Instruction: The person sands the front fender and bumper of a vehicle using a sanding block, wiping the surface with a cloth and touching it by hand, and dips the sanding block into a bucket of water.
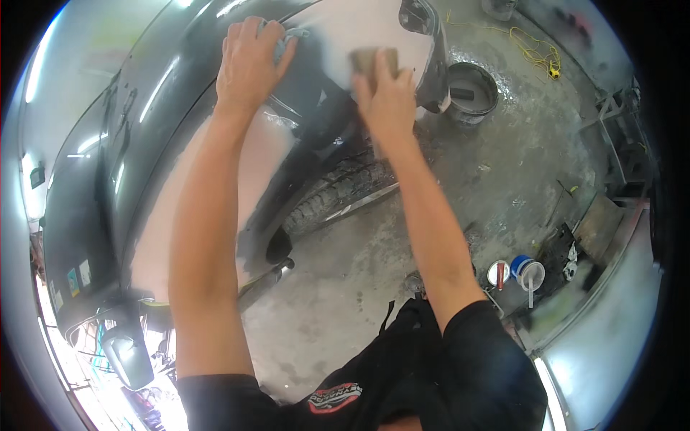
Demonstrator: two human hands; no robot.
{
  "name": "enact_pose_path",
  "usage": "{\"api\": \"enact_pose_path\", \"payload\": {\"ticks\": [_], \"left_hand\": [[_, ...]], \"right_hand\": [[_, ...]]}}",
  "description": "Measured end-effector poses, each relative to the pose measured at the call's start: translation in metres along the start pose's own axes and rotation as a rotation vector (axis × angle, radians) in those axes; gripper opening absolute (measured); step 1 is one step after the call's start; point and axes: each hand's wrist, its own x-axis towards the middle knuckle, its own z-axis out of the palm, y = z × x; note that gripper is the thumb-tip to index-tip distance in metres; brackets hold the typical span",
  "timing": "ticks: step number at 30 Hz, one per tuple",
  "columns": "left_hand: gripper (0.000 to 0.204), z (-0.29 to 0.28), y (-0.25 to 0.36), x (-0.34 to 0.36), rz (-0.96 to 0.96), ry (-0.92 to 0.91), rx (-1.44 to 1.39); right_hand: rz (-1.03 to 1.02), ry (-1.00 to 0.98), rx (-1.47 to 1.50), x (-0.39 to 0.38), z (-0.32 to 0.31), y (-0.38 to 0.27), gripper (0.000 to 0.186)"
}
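Note:
A dark grey car body fills the left and top, with pinkish filler over its rear panels. My left hand is closed on a pale blue cloth, pressed on the panel above the wheel arch. My right hand, slightly blurred, grips a brownish sanding block against the upper filler patch. Below the wheel arch shows a tire. A second filler patch lies partly behind my left forearm.
A dark bucket with a dark block in it stands on the wet concrete floor, right of the car's corner. Coiled yellow cord lies farther off. Open cans sit at the lower right, near a metal frame.

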Motion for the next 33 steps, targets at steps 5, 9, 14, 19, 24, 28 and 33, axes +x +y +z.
{"api": "enact_pose_path", "payload": {"ticks": [5, 9, 14, 19, 24, 28, 33], "left_hand": [[0.021, 0.007, -0.003, -0.010, 0.010, 0.013, 0.021], [0.022, -0.003, 0.000, 0.000, -0.026, -0.021, -0.004], [0.021, 0.013, 0.003, -0.002, 0.002, 0.036, -0.005], [0.021, -0.001, 0.000, -0.004, -0.013, -0.004, 0.017], [0.022, 0.009, 0.003, 0.001, 0.000, 0.036, -0.009], [0.021, 0.004, -0.001, -0.010, -0.007, 0.008, 0.033], [0.022, 0.006, 0.000, -0.001, 0.005, 0.037, 0.011]], "right_hand": [[0.003, -0.007, -0.053, -0.060, 0.013, -0.033, 0.065], [-0.196, 0.030, -0.097, -0.058, 0.005, -0.020, 0.066], [0.068, -0.029, -0.061, -0.004, 0.004, -0.020, 0.071], [-0.133, -0.073, -0.058, -0.088, 0.005, -0.050, 0.067], [0.091, 0.047, -0.105, 0.013, 0.005, -0.026, 0.065], [-0.021, -0.009, -0.080, -0.071, 0.017, -0.058, 0.070], [0.029, -0.017, -0.071, 0.001, 0.007, -0.034, 0.071]]}}
